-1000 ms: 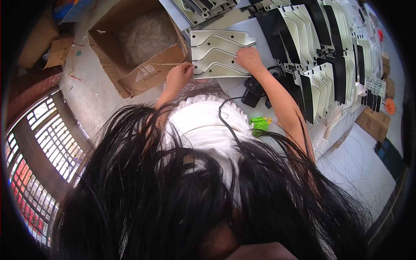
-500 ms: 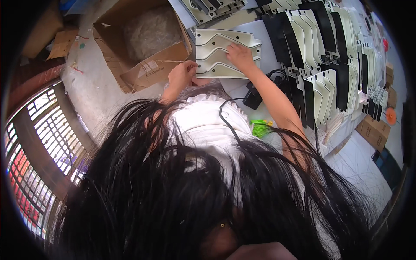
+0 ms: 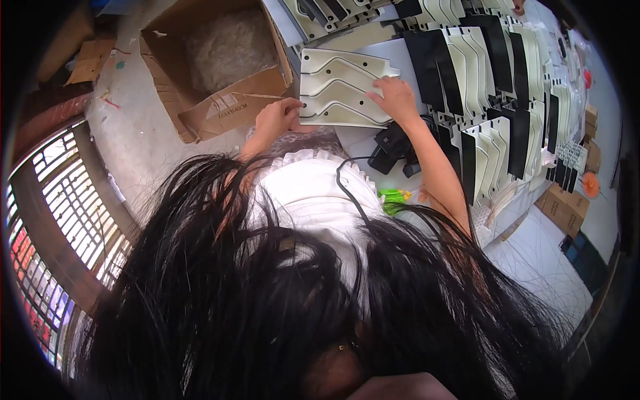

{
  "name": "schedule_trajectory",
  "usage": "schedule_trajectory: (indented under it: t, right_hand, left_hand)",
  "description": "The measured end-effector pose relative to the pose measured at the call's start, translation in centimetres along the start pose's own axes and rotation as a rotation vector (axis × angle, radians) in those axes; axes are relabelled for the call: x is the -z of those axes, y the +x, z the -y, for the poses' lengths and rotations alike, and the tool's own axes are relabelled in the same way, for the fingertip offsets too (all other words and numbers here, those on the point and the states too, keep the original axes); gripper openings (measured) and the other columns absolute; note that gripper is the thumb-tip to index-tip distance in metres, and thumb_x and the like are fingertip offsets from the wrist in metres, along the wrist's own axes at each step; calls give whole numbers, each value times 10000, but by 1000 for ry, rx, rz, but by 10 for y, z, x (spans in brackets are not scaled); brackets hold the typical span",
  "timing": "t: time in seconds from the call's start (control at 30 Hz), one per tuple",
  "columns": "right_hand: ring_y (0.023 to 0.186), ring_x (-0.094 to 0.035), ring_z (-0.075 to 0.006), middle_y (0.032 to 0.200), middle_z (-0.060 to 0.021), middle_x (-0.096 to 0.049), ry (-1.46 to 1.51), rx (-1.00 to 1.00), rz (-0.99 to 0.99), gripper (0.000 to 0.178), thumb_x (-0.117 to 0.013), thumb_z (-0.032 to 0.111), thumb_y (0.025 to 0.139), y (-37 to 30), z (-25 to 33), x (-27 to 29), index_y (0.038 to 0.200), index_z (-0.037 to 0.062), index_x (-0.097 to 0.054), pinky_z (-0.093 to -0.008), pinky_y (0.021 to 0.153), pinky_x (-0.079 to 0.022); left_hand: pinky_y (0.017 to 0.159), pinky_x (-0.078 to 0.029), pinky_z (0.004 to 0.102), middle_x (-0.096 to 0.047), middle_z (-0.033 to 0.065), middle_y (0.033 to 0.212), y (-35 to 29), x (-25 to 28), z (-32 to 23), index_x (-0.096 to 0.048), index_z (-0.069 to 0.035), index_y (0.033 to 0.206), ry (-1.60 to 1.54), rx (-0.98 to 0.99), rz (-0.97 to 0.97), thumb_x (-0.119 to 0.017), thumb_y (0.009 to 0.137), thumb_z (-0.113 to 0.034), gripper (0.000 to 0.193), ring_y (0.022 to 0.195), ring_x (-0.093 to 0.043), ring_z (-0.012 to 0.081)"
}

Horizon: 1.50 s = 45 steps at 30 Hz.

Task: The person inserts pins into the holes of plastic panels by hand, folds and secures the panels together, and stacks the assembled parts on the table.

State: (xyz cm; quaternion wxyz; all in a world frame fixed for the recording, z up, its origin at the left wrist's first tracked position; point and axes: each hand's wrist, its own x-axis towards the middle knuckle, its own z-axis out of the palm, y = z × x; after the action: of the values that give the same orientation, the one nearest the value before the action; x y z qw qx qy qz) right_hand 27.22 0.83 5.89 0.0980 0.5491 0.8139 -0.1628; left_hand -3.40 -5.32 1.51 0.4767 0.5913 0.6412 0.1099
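A cream plastic panel (image 3: 337,83) with wavy dark-lined ridges and several small dark holes lies in front of me on the table. My left hand (image 3: 277,120) is at its lower left corner, fingers curled together and pinching the edge; the fingertips are partly hidden. On the panel's right part rests my right hand (image 3: 397,100), its thumb and fingers apart and bent over the surface near the right edge. Close below that hand is a black device (image 3: 390,147) with a cable, partly covered by my forearm.
An open cardboard box (image 3: 233,110) with clear plastic wrapping (image 3: 230,53) inside stands at the left. Rows of similar cream and black panels (image 3: 467,67) fill the table's right side. A bright green item (image 3: 395,201) lies near my right forearm. Another carton (image 3: 563,208) sits farther right.
My right hand has slid right across the panel, from its middle toward the right edge. My left hand stays at the left corner. The whole view has shifted slightly.
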Motion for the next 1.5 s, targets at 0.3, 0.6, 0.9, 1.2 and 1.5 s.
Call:
schedule_trajectory:
  t: [0.3,0.6,0.9,1.2,1.5]
  right_hand:
    - [775,-662,-226,803,-60,-667,-95,66,-266,128,-652,223,781,85,45,-15,826,105,-671,-368,661,-520]
    - [744,-665,-225,794,-58,-668,-111,18,-407,94,-610,164,767,85,41,-35,765,96,-674,-349,591,-528]
    - [884,-605,-244,909,-49,-649,15,-193,-292,197,-693,289,747,39,-7,-35,853,122,-690,-395,795,-425]
    - [968,-554,-226,950,-16,-639,24,-229,-278,231,-708,273,743,28,-19,-44,922,130,-676,-438,894,-345]
    - [962,-572,-291,1027,-88,-619,477,47,-287,255,-687,196,787,-27,12,2,1007,80,-631,-382,821,-461]
  left_hand:
    - [654,-504,375,-645,30,964,44,-3,-52,-635,-164,1106,178,-325,-348,-632,849,-316,298,773,-652,252]
    - [646,-524,399,-648,28,957,97,-12,-68,-618,-166,1063,613,-309,-141,-636,835,-302,267,803,-662,264]
    - [656,-525,414,-640,57,953,93,-12,-59,-625,-122,948,437,-252,-216,-640,814,-299,222,816,-665,285]
    - [661,-517,393,-634,18,968,72,-9,-41,-684,-168,949,340,-220,-252,-637,827,-342,217,778,-658,273]
    - [608,-513,361,-614,-1,950,11,15,-25,-635,-170,1049,138,-486,-383,-631,833,-272,239,784,-652,258]
